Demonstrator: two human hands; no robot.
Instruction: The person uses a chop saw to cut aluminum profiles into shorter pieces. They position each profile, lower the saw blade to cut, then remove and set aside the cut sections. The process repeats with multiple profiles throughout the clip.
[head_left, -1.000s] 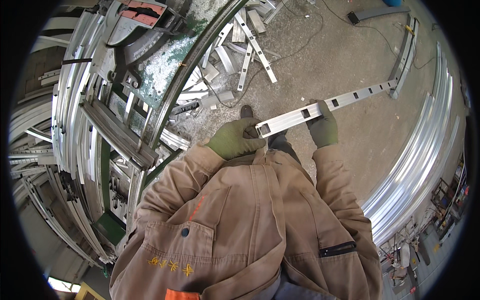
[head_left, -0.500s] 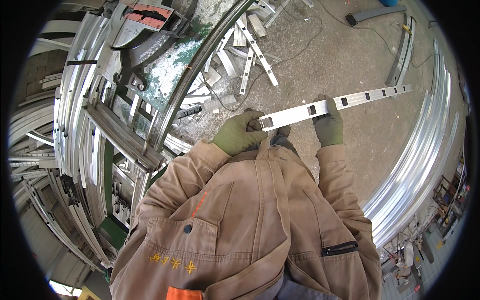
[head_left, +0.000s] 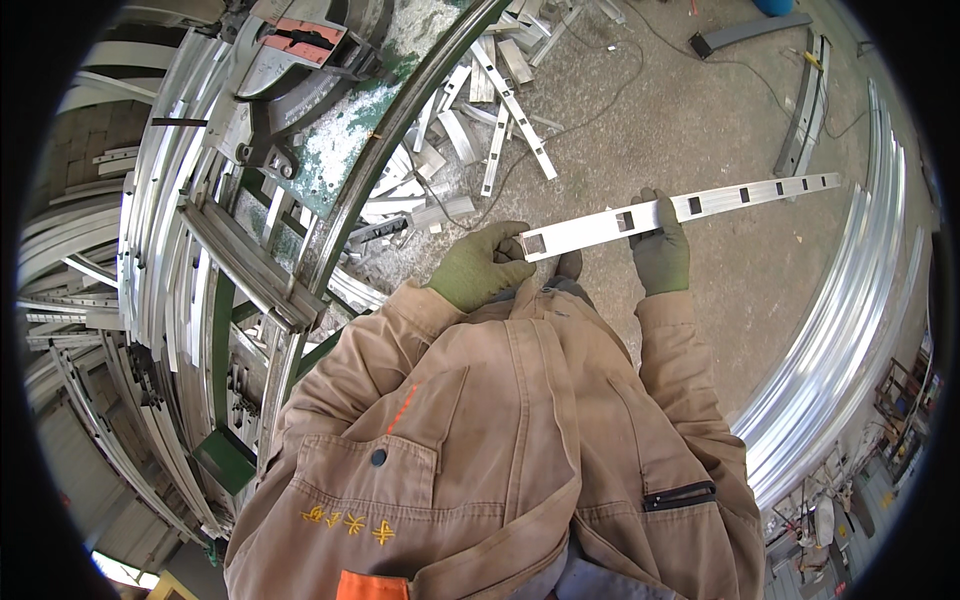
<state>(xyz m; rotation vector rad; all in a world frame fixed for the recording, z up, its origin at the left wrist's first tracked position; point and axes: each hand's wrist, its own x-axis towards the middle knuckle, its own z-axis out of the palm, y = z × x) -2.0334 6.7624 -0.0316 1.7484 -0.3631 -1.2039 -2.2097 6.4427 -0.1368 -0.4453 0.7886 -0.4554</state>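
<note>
Grey workshop floor (head_left: 720, 280) littered with metal offcuts (head_left: 459, 137), green saw bench (head_left: 325, 165) to the left, long silver profiles (head_left: 840, 330) to the right, slotted metal strip (head_left: 590, 232) above the floor, left hand (head_left: 478, 267) closed on its near end, right hand (head_left: 662, 258) curled round it farther along.

This is a metal workshop: a saw (head_left: 303, 42) with a curved angle scale (head_left: 310, 97) stands on a green bench (head_left: 322, 187) strewn with pale shavings (head_left: 342, 132). Offcuts (head_left: 463, 137) lie heaped on the bare grey floor (head_left: 690, 120), where a cable (head_left: 642, 72) trails. Long bars (head_left: 148, 260) crowd the left side, and shiny lengths (head_left: 852, 310) lie bundled along the right.
</note>
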